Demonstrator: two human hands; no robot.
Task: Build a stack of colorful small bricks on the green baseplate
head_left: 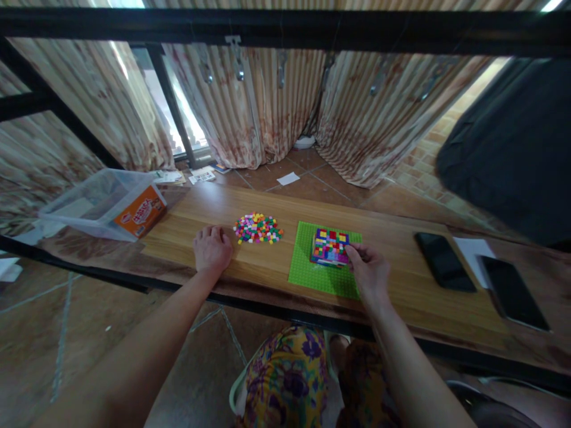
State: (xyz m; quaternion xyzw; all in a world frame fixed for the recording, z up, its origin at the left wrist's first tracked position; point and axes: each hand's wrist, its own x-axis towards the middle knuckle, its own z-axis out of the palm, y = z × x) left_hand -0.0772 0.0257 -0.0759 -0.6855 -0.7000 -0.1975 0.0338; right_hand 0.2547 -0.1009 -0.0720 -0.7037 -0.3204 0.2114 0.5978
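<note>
A multicoloured block of small building bricks (329,245) stands on a green studded baseplate (306,267). My right hand (369,268) has its thumb and index finger pinched at the right edge of that block; whether a single loose brick is between the fingertips is hidden. To the left of the baseplate lies a heap of loose coloured bricks (257,228). My left hand (213,248) rests on the wooden board just left of the heap, its fingers curled under, with no held thing showing.
The wooden board (214,199) lies along a narrow table. At its left end is a clear plastic box (91,223) with an orange label. On the right are a black phone (445,261), white paper (473,252) and a second dark phone (515,292). A dark bar (285,28) crosses above.
</note>
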